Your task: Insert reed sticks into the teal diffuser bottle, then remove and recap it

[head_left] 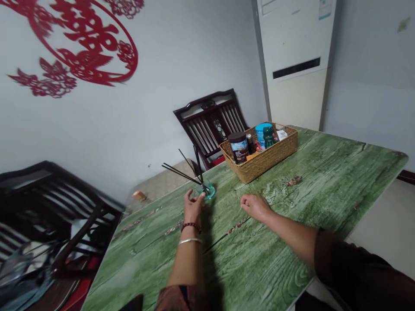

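A reed diffuser with a pale teal glass base (210, 190) and several dark sticks stands on the green wood-patterned table (259, 255). My left hand (193, 207) is at its near left side, thumb and forefinger apart and curved close to the glass. Whether the fingertips touch the glass I cannot tell. A dark red bead bracelet and a silver bangle circle that wrist. Farther right, my right hand (256, 206) rests on or just over the tabletop, its fingers curled into a loose fist with nothing showing in them.
A woven basket (264, 166) holds a brown-lidded jar (239, 147), a blue can (260, 134), a dark green bottle (268, 137) and smaller items. Dark wooden chairs stand beyond the table (210, 123) and at left (42, 207). A white floor-standing cabinet unit (293, 95) is behind.
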Available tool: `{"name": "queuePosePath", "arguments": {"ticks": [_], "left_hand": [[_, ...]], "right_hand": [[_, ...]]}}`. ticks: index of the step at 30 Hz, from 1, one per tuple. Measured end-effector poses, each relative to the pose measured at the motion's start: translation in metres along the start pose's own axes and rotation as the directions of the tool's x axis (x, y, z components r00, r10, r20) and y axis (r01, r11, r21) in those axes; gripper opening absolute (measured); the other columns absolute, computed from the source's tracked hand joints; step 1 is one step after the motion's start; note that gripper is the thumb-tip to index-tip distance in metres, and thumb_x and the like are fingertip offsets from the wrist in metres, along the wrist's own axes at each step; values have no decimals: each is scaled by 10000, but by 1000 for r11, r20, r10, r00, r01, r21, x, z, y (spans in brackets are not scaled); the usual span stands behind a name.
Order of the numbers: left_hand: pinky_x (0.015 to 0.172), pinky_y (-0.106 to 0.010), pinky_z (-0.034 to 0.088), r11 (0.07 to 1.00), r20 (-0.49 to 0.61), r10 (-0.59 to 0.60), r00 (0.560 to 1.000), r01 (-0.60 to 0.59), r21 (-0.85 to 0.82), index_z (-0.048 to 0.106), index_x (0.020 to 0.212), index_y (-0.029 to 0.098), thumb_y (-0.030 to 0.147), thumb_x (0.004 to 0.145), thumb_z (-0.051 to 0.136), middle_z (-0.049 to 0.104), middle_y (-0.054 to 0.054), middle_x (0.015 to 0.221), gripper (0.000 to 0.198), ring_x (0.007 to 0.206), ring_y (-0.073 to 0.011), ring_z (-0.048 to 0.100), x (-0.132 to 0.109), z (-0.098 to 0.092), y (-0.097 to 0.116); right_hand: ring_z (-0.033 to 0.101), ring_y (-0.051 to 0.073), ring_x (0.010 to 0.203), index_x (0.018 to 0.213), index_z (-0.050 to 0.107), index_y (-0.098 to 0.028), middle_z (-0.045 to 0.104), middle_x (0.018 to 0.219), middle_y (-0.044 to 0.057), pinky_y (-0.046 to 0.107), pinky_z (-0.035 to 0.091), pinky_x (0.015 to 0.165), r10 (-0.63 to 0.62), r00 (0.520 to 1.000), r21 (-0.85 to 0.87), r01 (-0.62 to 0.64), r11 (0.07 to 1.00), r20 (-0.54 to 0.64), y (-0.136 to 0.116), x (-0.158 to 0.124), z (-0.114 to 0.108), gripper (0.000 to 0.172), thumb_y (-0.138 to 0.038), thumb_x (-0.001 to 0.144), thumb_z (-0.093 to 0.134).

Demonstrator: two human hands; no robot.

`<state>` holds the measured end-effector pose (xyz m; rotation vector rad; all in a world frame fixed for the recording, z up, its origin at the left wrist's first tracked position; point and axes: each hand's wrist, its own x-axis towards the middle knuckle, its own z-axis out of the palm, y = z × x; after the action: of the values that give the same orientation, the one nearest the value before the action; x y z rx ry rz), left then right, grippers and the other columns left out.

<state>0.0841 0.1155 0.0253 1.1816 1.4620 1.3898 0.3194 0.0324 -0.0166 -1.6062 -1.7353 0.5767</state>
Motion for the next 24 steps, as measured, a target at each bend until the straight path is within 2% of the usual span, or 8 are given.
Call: {"name": "queuePosePath", "arguments": {"ticks": [4,6,9,10,13,17,20,24], "left_hand": [[479,-175,360,967,16,-9,1000,12,-256,531,1260,279,451,823,709,292,120,569,502,434,-50,318,-59,-20,-3],[442,-140,309,781,144,8,990,84,-618,583,1235,304,273,808,759,254,119,534,463,406,-34,267,-86,-28,-4],[438,-117,342,547,277,79,958,191,-815,574,1306,341,103,849,682,305,119,506,526,383,-24,304,-111,-34,3],[446,-117,363,503,298,112,948,205,-840,554,1344,348,69,857,654,322,119,502,570,381,-24,328,-115,-34,8],[458,-122,406,438,322,216,922,203,-876,487,1425,368,20,856,614,378,117,520,679,385,-22,383,-118,-31,26],[422,-112,390,409,324,268,907,197,-891,461,1446,392,1,818,634,428,112,557,759,373,-10,386,-111,-26,28],[404,-105,374,418,327,206,922,219,-882,474,1434,404,-11,803,636,452,110,572,773,363,-4,375,-104,-23,8],[413,-100,367,422,343,109,933,269,-866,519,1397,392,-3,819,622,401,111,540,708,371,-11,382,-101,-24,-17]], "right_hand": [[409,99,554,661,578,-198,459,542,-73,229,241,571,70,995,282,-45,958,-77,7,6,3,131,-172,696,701],[343,86,511,659,551,-199,365,498,-100,221,224,543,97,990,410,-48,911,-99,7,9,3,130,-145,672,669],[245,74,449,827,614,-213,270,475,-131,206,197,486,82,994,579,-27,815,-68,-7,10,-6,144,-184,686,630],[212,68,436,927,633,-218,264,480,-139,202,185,467,59,998,685,-24,729,-27,-17,10,-12,243,-204,684,636],[145,52,427,1226,587,-243,279,503,-157,190,171,429,-119,989,935,-40,352,87,-59,9,-40,572,-234,663,690],[139,51,422,1369,509,-271,266,486,-162,191,207,427,-354,935,995,4,98,31,-113,17,-70,720,-201,684,721],[124,56,423,1388,497,-296,245,474,-159,203,204,433,-416,909,1000,-30,-8,24,-113,26,-56,738,-201,696,737],[85,52,419,1333,517,-303,202,468,-165,204,125,433,-344,920,973,-221,-62,187,-63,30,3,717,-203,665,759]]}}
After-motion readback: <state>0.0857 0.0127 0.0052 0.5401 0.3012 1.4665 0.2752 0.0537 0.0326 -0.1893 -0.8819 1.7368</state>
